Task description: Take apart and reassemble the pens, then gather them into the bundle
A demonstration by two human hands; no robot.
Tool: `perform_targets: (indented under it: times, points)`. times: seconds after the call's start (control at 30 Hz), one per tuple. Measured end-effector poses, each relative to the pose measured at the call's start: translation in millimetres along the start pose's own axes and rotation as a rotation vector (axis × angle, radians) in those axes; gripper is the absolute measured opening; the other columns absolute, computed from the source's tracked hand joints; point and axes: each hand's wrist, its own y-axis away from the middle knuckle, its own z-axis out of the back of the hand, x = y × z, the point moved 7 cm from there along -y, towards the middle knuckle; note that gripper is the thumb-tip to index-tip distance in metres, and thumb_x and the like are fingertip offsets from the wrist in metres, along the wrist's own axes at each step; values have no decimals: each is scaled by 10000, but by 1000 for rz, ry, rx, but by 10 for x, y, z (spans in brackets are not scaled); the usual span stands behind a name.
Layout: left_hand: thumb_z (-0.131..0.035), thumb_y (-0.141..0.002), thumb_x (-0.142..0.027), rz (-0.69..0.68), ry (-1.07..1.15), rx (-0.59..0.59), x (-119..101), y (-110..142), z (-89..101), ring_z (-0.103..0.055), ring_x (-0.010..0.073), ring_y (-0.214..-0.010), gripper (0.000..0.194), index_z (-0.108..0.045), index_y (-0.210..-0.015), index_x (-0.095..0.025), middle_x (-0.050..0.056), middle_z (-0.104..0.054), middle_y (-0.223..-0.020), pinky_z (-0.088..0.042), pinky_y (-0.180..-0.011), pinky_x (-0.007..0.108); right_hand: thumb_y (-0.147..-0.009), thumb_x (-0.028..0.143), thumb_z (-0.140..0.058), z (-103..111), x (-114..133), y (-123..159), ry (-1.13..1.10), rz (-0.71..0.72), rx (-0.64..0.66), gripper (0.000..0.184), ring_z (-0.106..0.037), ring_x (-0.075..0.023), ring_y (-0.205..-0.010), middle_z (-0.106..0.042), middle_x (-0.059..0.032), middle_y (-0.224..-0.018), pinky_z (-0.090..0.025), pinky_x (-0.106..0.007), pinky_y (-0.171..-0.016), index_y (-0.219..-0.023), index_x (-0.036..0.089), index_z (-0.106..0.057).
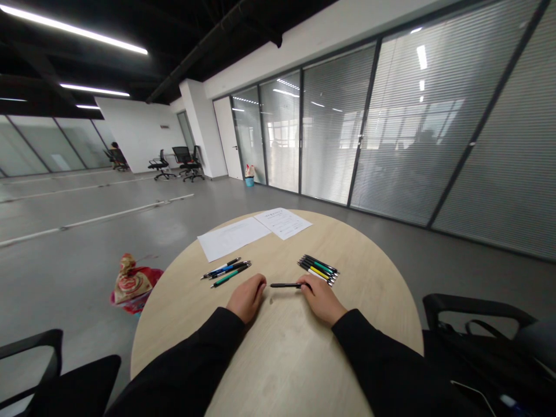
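Observation:
A slim black pen (284, 285) lies level just above or on the table, its thin tip pointing left. My right hand (322, 298) is closed on the pen's right end. My left hand (248, 298) has its fingers curled together right by the tip; what they hold, if anything, is hidden. Beyond my left hand lies a loose group of pens (228, 269), with black, blue and green barrels. Beyond my right hand, a tighter row of several pens (319, 268) shows black, green, yellow and white barrels.
Two printed paper sheets (234, 236) lie at the far side of the round wooden table (278, 370). A bag-lined bin (132, 284) stands on the floor to the left. Black chairs (478, 310) flank the table. Glass partitions with blinds (399, 127) run along the right.

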Motion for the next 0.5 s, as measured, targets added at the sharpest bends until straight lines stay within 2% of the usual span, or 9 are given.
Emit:
perform_targets:
  times: [0.5]
  points:
    - [-333, -979, -311, -22, 45, 17, -91, -5, 15, -568, 197, -749, 213, -504, -897, -213, 45, -615, -841, -443, -695, 308, -874, 94, -487, -11, 12, 2, -17, 18, 2, 194, -590, -190, -893, -675, -51, -923, -438, -320, -842, -911, 185, -654]
